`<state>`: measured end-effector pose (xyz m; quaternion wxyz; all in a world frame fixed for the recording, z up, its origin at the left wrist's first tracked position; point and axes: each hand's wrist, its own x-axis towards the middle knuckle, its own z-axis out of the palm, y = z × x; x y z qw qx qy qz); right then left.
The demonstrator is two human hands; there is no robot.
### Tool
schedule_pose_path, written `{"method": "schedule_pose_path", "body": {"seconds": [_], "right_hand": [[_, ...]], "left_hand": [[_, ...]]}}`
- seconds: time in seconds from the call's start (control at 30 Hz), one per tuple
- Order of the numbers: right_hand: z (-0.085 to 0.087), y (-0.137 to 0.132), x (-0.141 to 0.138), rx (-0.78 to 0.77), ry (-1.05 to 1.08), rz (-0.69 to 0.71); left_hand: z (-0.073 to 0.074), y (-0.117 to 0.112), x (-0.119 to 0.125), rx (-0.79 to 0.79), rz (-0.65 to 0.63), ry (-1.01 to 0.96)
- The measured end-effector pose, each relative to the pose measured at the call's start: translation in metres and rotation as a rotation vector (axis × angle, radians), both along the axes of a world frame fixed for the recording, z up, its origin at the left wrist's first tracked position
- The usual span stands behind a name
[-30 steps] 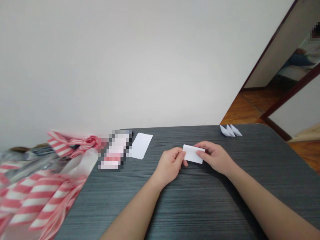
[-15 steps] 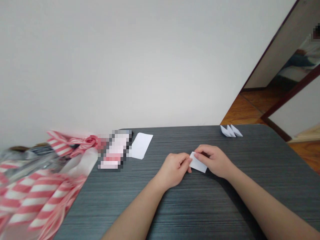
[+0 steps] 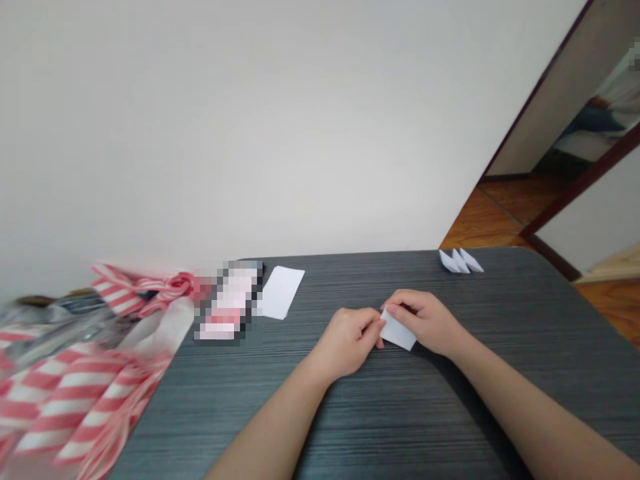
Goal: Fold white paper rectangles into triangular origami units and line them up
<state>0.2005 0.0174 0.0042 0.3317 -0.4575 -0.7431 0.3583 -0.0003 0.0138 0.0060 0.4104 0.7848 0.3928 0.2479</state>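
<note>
A small piece of white paper [image 3: 399, 333] is held between my two hands, just over the dark table [image 3: 380, 427]. My left hand [image 3: 350, 340] pinches its left edge between thumb and fingers. Across its upper right part, my right hand [image 3: 425, 320] grips it, thumb on the near face and fingers curled behind. The fingertips hide part of the paper, so I cannot tell how it is folded. Several folded white paper pieces [image 3: 461, 261] stand close together at the table's far right. A stack of flat white paper sheets [image 3: 283, 292] lies at the far left.
Beside the sheets lies a blurred-out phone-like object [image 3: 230, 300]. Red-and-white striped cloth or bags [image 3: 85, 380] heap up along the table's left side. A pale wall [image 3: 320, 133] rises behind the table. Wooden floor [image 3: 480, 213] and a doorway show at the right.
The paper between my hands has tilted slightly, with its lower corner a little lower. Both hands stay almost in place, still gripping it. The view has shifted very slightly.
</note>
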Motion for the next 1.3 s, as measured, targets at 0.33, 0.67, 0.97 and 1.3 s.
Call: {"method": "schedule_pose_path", "body": {"seconds": [0.33, 0.67, 0.97, 1.3], "right_hand": [[-0.002, 0.001, 0.002, -0.053, -0.021, -0.021], [-0.003, 0.001, 0.006, -0.065, -0.033, -0.04], [-0.004, 0.001, 0.007, -0.08, -0.037, -0.078], [-0.003, 0.002, 0.012, -0.102, -0.054, -0.071]], "left_hand": [[0.001, 0.001, -0.001, -0.053, 0.064, -0.004], [-0.002, 0.002, -0.002, -0.126, 0.122, -0.072], [-0.006, 0.004, -0.004, -0.159, 0.137, -0.124], [-0.006, 0.005, -0.005, -0.238, 0.181, -0.171]]}}
